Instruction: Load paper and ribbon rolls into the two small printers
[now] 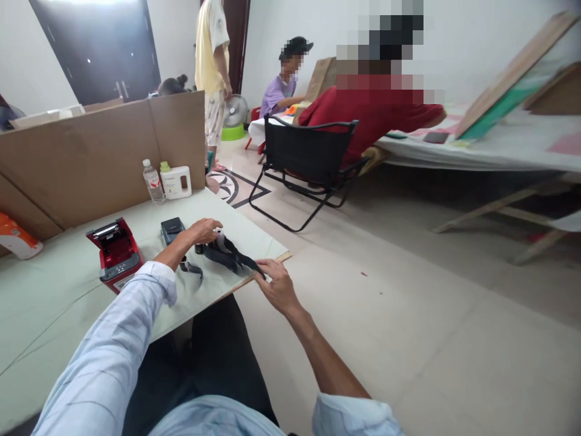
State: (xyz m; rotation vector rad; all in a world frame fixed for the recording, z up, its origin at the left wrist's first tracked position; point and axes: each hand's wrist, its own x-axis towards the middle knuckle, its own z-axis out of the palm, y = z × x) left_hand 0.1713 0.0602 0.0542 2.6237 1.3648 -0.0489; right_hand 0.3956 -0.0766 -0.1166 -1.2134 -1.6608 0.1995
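By the table edge (284, 257) and open floor (399, 321), both hands (279, 287) pinch a black strap (221, 257).

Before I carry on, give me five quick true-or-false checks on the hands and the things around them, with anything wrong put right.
1. The right hand holds the dark strip. True.
2. The lid of the red machine is shut. False: it stands open.
3. The clear bottle stands beside the white jug. True.
4. The left hand rests on the red machine. False: it is by the dark strip.
5. The fan stands on the floor. True.
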